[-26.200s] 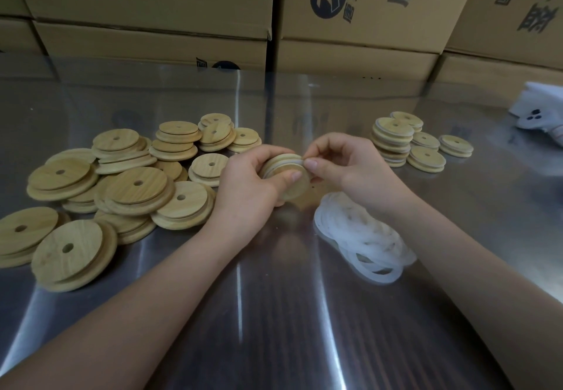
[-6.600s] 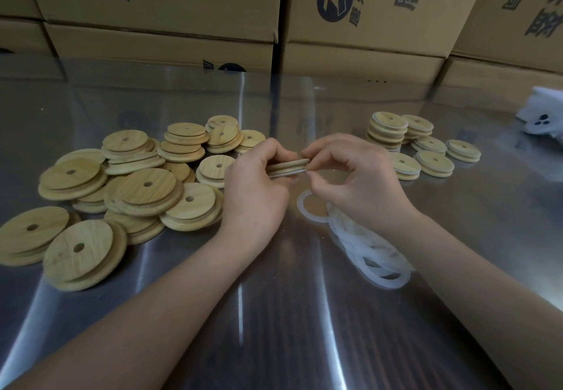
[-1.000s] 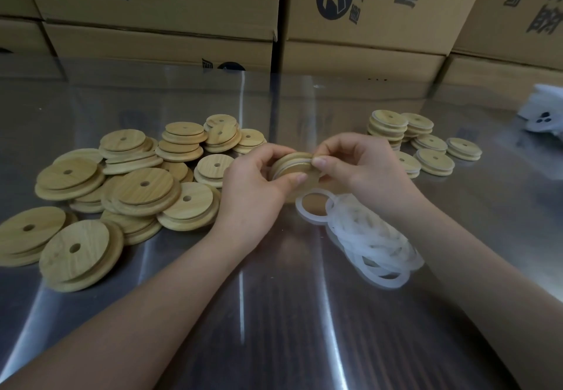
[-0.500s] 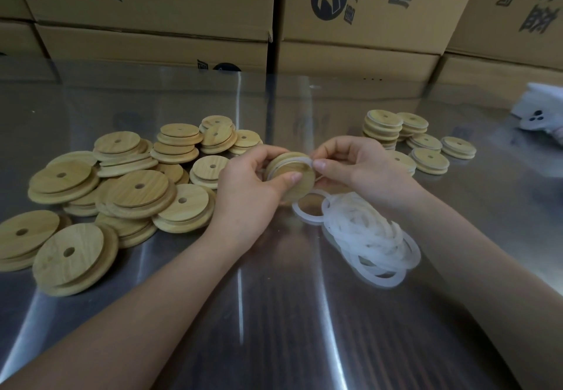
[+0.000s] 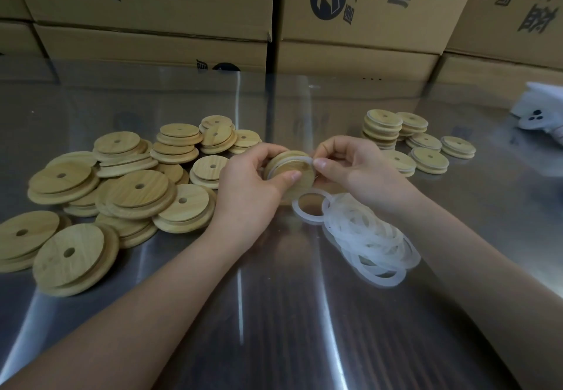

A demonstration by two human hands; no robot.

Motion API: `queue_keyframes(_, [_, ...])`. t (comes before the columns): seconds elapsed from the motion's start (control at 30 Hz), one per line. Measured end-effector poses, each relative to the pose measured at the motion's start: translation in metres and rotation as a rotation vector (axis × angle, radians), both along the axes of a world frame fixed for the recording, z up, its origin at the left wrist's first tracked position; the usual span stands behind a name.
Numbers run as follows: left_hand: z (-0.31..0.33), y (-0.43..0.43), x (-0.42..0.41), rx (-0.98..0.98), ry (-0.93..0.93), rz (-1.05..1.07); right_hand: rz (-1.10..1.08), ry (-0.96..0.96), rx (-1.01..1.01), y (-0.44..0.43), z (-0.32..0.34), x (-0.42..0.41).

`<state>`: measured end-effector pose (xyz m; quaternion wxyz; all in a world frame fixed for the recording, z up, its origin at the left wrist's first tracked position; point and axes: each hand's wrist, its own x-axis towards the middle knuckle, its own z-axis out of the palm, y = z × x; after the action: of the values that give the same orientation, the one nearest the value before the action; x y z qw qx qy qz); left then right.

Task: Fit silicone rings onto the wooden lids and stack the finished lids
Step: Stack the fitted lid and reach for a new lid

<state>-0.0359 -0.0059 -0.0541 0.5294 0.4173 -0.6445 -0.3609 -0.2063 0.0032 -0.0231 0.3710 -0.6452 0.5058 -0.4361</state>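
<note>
Gripping a wooden lid [image 5: 300, 176] with my left hand [image 5: 248, 190], thumb across its face, over mid-table, I pinch the silicone ring [image 5: 291, 160] at its rim with my right hand [image 5: 358, 172]. At far left bare lids [image 5: 137, 190] sprawl on the steel table [image 5: 274, 313]; loose rings [image 5: 373, 239] lie beside my right wrist; finished stacks [image 5: 384, 127] stand beyond, partly hidden by that hand.

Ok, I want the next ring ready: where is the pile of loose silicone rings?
Head view, right of centre: the ring pile lies on the metal table just below the right hand and held lid.
</note>
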Motion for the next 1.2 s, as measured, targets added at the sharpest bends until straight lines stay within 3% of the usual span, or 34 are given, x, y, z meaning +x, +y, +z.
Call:
queue_keyframes(0.43, [-0.006,-0.003,0.0,0.038,0.047,-0.002,-0.024,-0.04,0.07,-0.002,-0.002,0.0])
queue_keyframes(0.77, [-0.007,-0.005,0.0,0.151,0.164,-0.026,0.082,-0.285,0.286,-0.006,-0.001,-0.006])
queue_keyframes(1.03, [-0.006,-0.003,-0.001,0.21,0.219,-0.056,0.092,-0.241,0.348,-0.006,-0.001,-0.009])
queue_keyframes(1.2, [-0.006,-0.004,-0.001,0.218,0.221,-0.048,-0.034,-0.004,0.209,-0.004,0.0,-0.006])
